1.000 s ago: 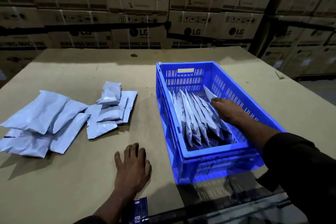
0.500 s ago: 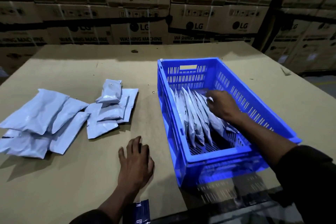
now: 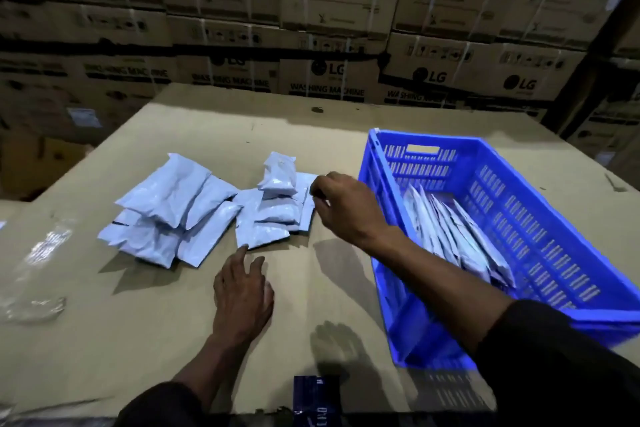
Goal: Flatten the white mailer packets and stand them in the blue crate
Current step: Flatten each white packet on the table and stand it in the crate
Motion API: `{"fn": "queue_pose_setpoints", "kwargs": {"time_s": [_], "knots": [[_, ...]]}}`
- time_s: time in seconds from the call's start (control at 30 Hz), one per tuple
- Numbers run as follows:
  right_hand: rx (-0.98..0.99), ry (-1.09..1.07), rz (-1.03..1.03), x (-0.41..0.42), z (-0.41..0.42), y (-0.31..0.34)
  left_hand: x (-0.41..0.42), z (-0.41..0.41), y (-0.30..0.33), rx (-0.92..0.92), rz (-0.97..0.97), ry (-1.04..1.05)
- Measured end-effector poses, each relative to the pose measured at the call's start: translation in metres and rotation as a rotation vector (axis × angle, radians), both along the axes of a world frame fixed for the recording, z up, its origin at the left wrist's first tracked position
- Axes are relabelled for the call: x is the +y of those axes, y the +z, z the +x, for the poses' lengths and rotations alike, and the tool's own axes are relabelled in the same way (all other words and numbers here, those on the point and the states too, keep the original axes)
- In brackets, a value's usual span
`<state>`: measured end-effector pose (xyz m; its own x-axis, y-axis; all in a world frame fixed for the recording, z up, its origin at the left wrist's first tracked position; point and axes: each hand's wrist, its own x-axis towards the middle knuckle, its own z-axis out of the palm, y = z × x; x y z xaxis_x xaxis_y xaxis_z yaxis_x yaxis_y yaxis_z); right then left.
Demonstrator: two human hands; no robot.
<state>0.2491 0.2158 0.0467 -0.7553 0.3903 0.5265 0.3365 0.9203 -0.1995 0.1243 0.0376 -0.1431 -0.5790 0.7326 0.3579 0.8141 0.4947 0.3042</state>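
Right hand (image 3: 346,210) curled beside packets (image 3: 277,208)

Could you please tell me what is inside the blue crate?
White packets stand on edge, leaning, in the crate. The right forearm and near wall hide their lower ends and part of the floor.

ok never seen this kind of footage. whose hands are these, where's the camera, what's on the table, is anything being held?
There is no machine here: a person works bare-handed, and the single camera is worn on their head, looking forward and down. The left hand lies flat on the cardboard-covered table, one fingertip near a packet's corner. The right hand hovers, loosely curled, beside the nearer pile of white mailer packets; I see nothing held in it. A second pile lies further left. The blue crate on the right holds packets standing on edge. Stacked cartons fill the background.
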Motion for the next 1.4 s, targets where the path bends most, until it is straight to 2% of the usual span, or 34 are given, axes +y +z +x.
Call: {"fn": "queue_pose_setpoints", "kwargs": {"time_s": [0.17,0.33,0.5,0.63,0.8,1.03,1.1,1.2,1.3,1.4], "knots": [[-0.252,-0.025,-0.122,-0.039,-0.042,-0.054,-0.035,-0.037,-0.003,-0.026,-0.029,0.039],[-0.488,0.049,-0.011,-0.057,-0.071,-0.115,-0.06,-0.074,-0.006,-0.01,-0.088,-0.007],[-0.589,0.051,-0.05,-0.059,-0.101,-0.14,-0.052,-0.082,-0.008,0.06,-0.148,-0.134],[-0.682,-0.003,-0.112,-0.047,-0.128,-0.154,-0.049,-0.085,-0.009,0.041,-0.165,-0.135],[-0.665,0.004,-0.068,-0.05,-0.127,-0.166,-0.049,-0.091,-0.01,0.012,-0.178,-0.08],[-0.488,0.053,-0.095,-0.076,-0.071,-0.17,-0.049,-0.09,-0.01,0.029,-0.113,-0.075],[-0.393,-0.007,-0.048,-0.081,-0.055,-0.167,-0.05,-0.089,-0.01,0.042,-0.09,-0.081],[-0.297,-0.157,-0.087,-0.085,-0.048,-0.157,-0.052,-0.088,-0.011,0.08,-0.066,-0.081],[-0.443,-0.207,-0.24,-0.087,-0.052,-0.152,-0.054,-0.084,-0.01,0.118,-0.057,-0.086],[-0.542,-0.153,-0.309,-0.087,-0.046,-0.156,-0.058,-0.081,-0.009,0.144,-0.032,-0.085]]}}
